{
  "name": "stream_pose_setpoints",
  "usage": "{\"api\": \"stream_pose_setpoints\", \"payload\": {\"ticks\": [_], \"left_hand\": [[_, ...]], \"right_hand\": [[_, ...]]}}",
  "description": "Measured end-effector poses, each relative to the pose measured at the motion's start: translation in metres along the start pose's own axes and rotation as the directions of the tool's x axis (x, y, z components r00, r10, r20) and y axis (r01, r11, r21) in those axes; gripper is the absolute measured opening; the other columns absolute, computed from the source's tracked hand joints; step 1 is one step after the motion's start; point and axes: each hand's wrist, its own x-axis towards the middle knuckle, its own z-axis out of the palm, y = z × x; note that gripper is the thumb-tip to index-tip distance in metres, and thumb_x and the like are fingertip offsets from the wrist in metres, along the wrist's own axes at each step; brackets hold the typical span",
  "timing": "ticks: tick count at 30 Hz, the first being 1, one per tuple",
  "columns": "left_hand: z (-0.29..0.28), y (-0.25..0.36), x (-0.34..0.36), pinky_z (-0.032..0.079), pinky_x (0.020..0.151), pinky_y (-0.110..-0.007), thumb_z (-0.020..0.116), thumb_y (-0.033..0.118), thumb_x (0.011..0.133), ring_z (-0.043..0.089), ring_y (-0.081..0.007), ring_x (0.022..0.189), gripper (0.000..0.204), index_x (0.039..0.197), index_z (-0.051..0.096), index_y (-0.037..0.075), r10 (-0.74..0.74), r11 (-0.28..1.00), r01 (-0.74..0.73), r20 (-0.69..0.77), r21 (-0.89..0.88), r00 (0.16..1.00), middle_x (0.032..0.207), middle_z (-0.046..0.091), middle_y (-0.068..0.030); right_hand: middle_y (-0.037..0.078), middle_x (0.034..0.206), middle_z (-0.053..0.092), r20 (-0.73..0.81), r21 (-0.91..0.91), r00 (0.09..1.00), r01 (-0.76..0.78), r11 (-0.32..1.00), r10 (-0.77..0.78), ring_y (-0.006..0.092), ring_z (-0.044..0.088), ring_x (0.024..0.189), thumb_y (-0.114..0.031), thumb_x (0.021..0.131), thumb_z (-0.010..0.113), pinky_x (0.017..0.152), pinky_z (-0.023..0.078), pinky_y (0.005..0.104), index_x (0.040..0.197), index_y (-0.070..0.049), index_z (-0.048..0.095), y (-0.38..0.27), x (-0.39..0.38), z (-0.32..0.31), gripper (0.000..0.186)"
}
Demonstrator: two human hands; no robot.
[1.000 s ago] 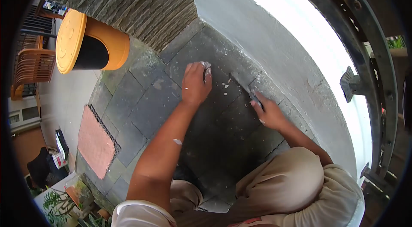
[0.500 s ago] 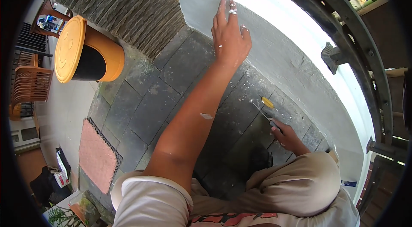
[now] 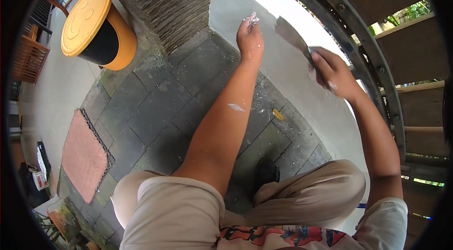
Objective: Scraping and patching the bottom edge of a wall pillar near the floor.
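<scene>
Seeing smooth grey wall, ridged stone pillar. Our right hand raised, closed round slim dark tool; our left hand outstretched, half-curled, white-smeared, can't tell contents.

Near the grey wall, white-smeared left hand and right hand with, perhaps, a scraper.

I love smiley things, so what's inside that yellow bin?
The yellow bin has its smiley lid on, so whatever's inside is covered. Only the yellow-and-black outside shows.
</scene>
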Motion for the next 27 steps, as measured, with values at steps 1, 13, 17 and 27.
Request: {"api": "stream_pose_setpoints", "payload": {"ticks": [1, 13, 17, 27], "left_hand": [[0.009, 0.005, -0.004, 0.047, 0.089, -0.035, 0.057, 0.012, 0.096, 0.057, -0.0154, 0.102, 0.031, 0.127, 0.06, 0.006, -0.098, 0.988, 0.096, -0.006, -0.121, 0.995, 0.12, 0.061, -0.0033], [0.03, 0.017, -0.017, 0.048, 0.083, -0.034, 0.067, 0.012, 0.094, 0.054, -0.0136, 0.093, 0.026, 0.118, 0.057, 0.009, -0.334, 0.861, 0.333, 0.067, -0.384, 0.94, 0.107, 0.061, -0.0007], [0.031, 0.013, -0.019, 0.049, 0.081, -0.032, 0.069, 0.01, 0.092, 0.054, -0.0129, 0.09, 0.025, 0.114, 0.057, 0.01, -0.367, 0.838, 0.37, 0.087, -0.4, 0.926, 0.106, 0.06, -0.0006], [0.024, 0.013, -0.015, 0.049, 0.078, -0.032, 0.065, 0.007, 0.094, 0.055, -0.0129, 0.087, 0.021, 0.112, 0.054, 0.007, -0.315, 0.875, 0.317, 0.066, -0.366, 0.947, 0.101, 0.062, -0.0027]], "right_hand": [[0.002, 0.073, 0.053, 0.0, 0.017, 1.0, -0.007, 1.0, 0.007, 0.009, 0.046, 0.051, -0.034, 0.105, 0.045, 0.049, 0.037, 0.0261, 0.095, -0.001, 0.057, -0.003, 0.014, -0.003, 0.037], [0.003, 0.078, 0.058, -0.14, 0.088, 0.984, -0.094, 0.992, 0.105, 0.0079, 0.048, 0.049, -0.033, 0.104, 0.047, 0.041, 0.035, 0.0249, 0.104, 0.0, 0.058, 0.021, 0.046, 0.031, 0.034], [0.003, 0.077, 0.057, -0.141, 0.147, 0.985, -0.074, 0.986, 0.095, 0.0078, 0.048, 0.049, -0.033, 0.104, 0.047, 0.041, 0.035, 0.0248, 0.103, -0.001, 0.058, 0.026, 0.044, 0.027, 0.034], [0.006, 0.075, 0.058, -0.136, 0.105, 0.988, -0.058, 0.993, 0.073, 0.0111, 0.05, 0.051, -0.028, 0.103, 0.047, 0.048, 0.04, 0.0287, 0.095, 0.002, 0.059, 0.025, 0.051, 0.025, 0.033]]}}
